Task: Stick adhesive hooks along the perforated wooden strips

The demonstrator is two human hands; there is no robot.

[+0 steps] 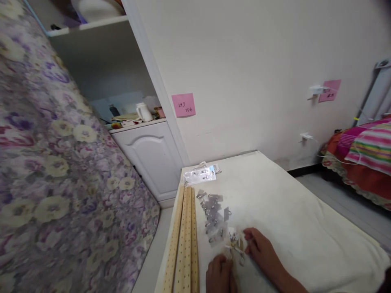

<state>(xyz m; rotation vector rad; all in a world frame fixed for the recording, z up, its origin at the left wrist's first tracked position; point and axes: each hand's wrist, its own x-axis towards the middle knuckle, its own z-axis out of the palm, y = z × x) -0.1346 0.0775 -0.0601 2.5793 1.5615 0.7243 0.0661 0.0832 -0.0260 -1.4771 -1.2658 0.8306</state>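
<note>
My left hand [217, 273] rests low on the table with its fingers curled together, next to a small loose pile of metal and pale pieces [235, 243]. On the other side of that pile is my right hand [261, 247], its fingers bent inward and near the pieces. Whatever either hand pinches is too small to make out. Just beyond lies a cluster of small greyish squares with metal hooks or rings [214, 213]. One such square [227, 213] sits a little apart to the right.
Long pale wooden strips with rows of holes [186, 240] lie along the table's left side. A clear plastic package [200, 175] is at the far edge of the cloth-covered table [275, 195]. A floral curtain [61, 162] hangs left; a bed [363, 150] stands right.
</note>
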